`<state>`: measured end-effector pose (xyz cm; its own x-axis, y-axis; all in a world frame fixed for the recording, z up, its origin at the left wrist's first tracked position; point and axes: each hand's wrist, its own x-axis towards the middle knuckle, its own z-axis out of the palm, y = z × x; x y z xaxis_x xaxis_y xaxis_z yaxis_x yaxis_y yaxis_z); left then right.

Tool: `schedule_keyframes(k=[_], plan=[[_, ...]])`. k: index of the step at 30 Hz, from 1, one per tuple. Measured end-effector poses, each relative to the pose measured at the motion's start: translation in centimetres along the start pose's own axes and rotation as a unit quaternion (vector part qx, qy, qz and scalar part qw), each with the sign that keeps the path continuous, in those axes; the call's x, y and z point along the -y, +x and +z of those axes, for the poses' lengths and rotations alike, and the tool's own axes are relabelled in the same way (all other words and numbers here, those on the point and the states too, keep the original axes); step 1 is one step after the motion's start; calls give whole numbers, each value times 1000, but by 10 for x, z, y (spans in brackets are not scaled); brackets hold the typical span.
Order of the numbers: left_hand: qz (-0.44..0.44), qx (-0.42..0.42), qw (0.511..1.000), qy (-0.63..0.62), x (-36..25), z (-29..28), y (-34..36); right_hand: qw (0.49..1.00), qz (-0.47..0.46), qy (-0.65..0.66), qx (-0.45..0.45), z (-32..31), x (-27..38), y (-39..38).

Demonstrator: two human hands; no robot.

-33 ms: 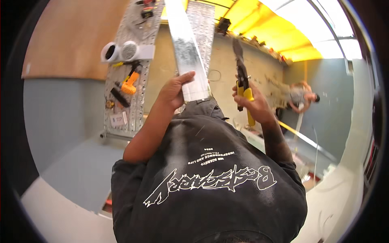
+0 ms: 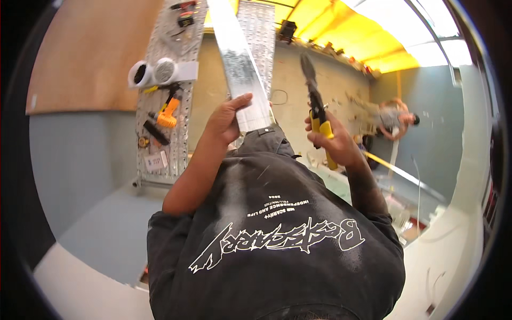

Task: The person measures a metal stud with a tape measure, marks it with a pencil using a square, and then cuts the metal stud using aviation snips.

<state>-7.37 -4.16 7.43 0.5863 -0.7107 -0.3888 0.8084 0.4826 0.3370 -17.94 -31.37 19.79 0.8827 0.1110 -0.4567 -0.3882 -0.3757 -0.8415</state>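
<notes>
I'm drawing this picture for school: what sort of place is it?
Probably a workshop, though it could be a building site. An orange drill lies on a metal bench, the right hand holds yellow-handled snips, and the left hand a long metal strip.

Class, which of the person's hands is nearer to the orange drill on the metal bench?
Left. The left hand, gripping the silver metal strip, is to the right of the orange drill; the right hand, holding yellow-handled snips, is farther right, beyond the strip.
</notes>
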Motion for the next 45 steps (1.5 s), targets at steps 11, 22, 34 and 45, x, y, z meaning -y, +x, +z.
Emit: schedule_keyframes(k=[11, 22, 34, 45], plan=[[-29, 13, 998, -61, 53, -12, 40, 984, 172, -27, 40, 54, -20, -110], [-43, 24, 998, -41, 81, -24, 57, 968, 227, 108, 27, 84, -66, -101], [-70, 61, 991, -98, 90, -41, 57, 967, 218, 125, 46, 76, -68, -86], [-46, 29, 992, -110, 90, -40, 48, 959, 246, 119, 71, 75, -58, -84]])
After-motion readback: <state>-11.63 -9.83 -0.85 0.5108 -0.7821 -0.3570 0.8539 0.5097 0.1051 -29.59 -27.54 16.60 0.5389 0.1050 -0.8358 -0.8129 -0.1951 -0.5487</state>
